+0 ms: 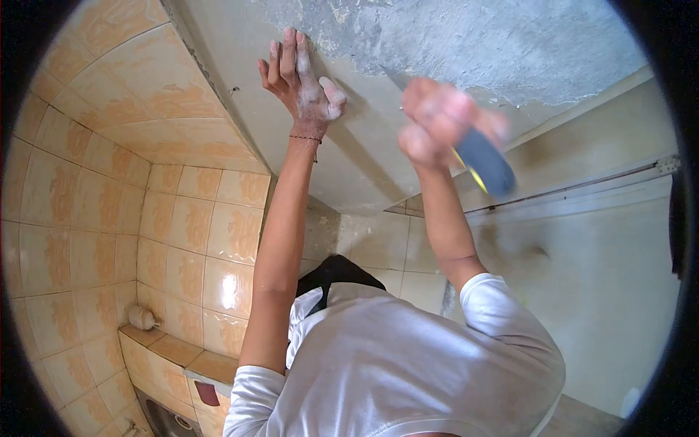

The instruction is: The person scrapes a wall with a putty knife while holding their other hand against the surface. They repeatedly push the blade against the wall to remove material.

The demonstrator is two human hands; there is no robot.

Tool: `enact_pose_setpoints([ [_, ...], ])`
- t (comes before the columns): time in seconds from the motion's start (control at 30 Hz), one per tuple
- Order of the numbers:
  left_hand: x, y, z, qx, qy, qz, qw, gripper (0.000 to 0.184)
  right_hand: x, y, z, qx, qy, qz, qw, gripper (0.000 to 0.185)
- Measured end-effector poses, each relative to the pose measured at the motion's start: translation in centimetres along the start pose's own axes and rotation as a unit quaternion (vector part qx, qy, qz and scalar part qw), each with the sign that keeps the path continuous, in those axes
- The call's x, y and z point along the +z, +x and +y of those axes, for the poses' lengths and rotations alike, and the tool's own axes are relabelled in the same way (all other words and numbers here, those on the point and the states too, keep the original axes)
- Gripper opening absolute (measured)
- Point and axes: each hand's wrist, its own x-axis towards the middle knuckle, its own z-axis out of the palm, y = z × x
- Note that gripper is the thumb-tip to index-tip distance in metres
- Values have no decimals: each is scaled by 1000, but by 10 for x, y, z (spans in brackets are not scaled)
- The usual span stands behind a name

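My left hand [302, 87] is dusted with white powder and rests with its fingers stretched out against the painted wall [349, 153]. A thin dark bracelet circles that wrist. My right hand [444, 120], smeared by motion, is wrapped round a scraper [489, 166] with a dark grey and yellow handle. Its narrow metal blade points up and left, near the lower edge of a rough bare grey patch [466, 47] where the paint is gone. Whether the blade touches the wall I cannot tell.
Orange-and-cream tiles [182, 218] cover the walls at left. A tiled ledge [175, 349] carries a small round pale object [142, 317]. Below it is a metal sink [164, 419]. A thin rail or pipe [575, 186] runs along the surface at right.
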Motion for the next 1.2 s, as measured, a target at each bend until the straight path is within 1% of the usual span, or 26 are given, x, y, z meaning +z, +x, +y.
enact_pose_setpoints([
  [0.03,0,-1,0,-1,0,-2,1000,75,1,0,7,-62,-268,-75,959,32],
  [0.07,0,-2,0,-9,2,-3,1000,74,3,-3,5,-59,-270,-74,958,32],
  [0.1,1,-1,0,-17,5,-3,1000,74,7,-5,4,-13,-193,-38,980,32],
  [0.13,1,-1,1,-15,4,-1,1000,74,11,-6,4,30,-113,-3,993,39],
  [0.17,0,-1,1,-12,5,-4,1000,74,13,-5,4,73,-30,30,996,50],
  [0.2,0,-1,0,-9,7,-7,1000,74,12,-5,-11,108,40,50,992,49],
  [0.27,0,1,-1,-8,8,-4,1000,74,4,-3,-9,54,63,39,996,46],
  [0.3,0,0,0,-5,5,-4,1000,74,11,-5,2,56,62,40,996,46],
  [0.37,-1,-3,0,-13,4,-10,1000,74,30,-14,32,14,-145,108,983,41],
  [0.47,0,-2,1,-10,2,-7,1000,74,35,-21,19,-34,-141,122,982,41],
  [0.5,-1,-1,0,-3,4,-4,1000,74,32,-17,17,-36,-138,120,982,41],
  [0.6,0,0,0,-2,-3,1,1000,73,12,3,4,-181,-273,38,944,37],
  [0.63,0,-3,0,-3,-5,-3,1000,73,28,4,7,60,-100,15,993,46],
  [0.67,0,-4,0,-10,3,-7,1000,73,26,1,3,62,-102,17,993,46],
  [0.73,1,0,0,-14,10,-4,1000,74,26,-1,-4,-17,-229,-28,973,47],
  [0.77,0,0,1,-10,11,-7,1000,74,21,-12,-2,0,-144,33,989,45],
  [0.8,-1,0,1,-7,13,-11,1000,74,24,-7,0,-2,-140,30,990,45],
  [0.87,0,0,-1,-9,14,-8,1000,75,31,3,5,22,43,137,989,46],
  [0.9,0,-1,0,-7,10,-6,1000,75,41,3,15,67,22,173,982,45],
  [0.93,0,-2,1,-6,8,-9,1000,75,44,-4,21,68,20,176,982,45],
  [0.97,0,-2,1,-7,9,-5,1000,75,46,-12,28,43,18,179,983,32],
  [1.0,1,-1,0,-7,10,0,1000,75,48,-14,32,17,17,182,983,27],
  [1.03,1,2,1,-3,11,4,1000,75,36,-11,23,2,79,154,985,29],
  [1.13,-1,1,2,-6,13,-11,1000,75,18,6,8,-49,129,104,985,27],
  [1.17,-1,2,1,-8,8,-8,1000,75,25,4,16,-48,126,105,985,27],
  [1.2,-1,0,2,-11,1,-7,1000,75,38,2,32,-18,81,138,987,26],
])
